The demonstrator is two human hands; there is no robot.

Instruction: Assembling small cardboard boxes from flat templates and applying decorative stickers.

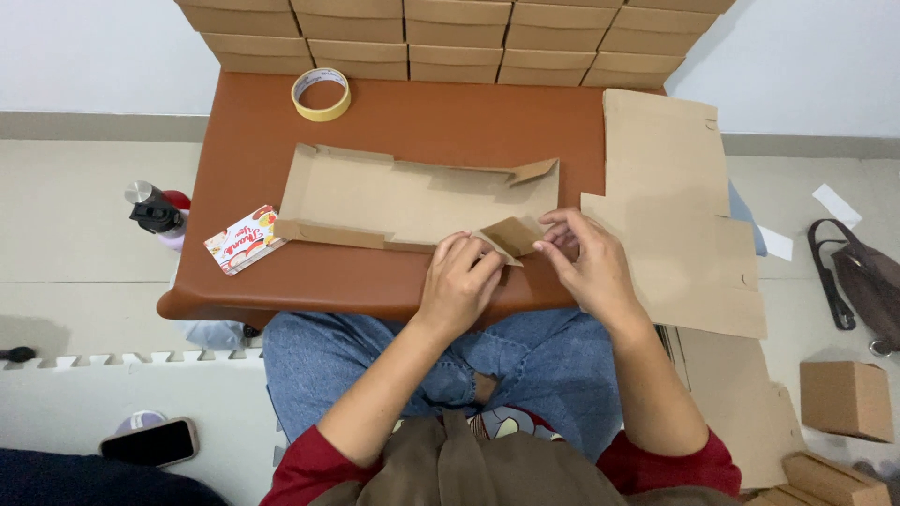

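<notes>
A: Setting: a brown table (pixel 394 122) across your lap, with finished cardboard boxes (pixel 450 37) stacked along its far edge against a pale wall. Where are your hands?

B: Both lie at the near edge, forearms reaching in from below. Your left hand (pixel 459 281) presses knuckles-up, fingers curled, on the near wall of the part-folded cardboard box blank (pixel 412 201). Your right hand (pixel 586 258) is half closed, thumb and fingertips pinching the small corner flap (pixel 514 234), which tilts upward.

A: And what is obscured?

B: The near right corner of the blank, under your hands; the left palm's contact cannot be made out. A stack of flat blanks (pixel 670 206) overhangs the table's right side, and the stacked boxes are cropped by the top of the frame. A tape roll (pixel 321 94) sits far left.
</notes>
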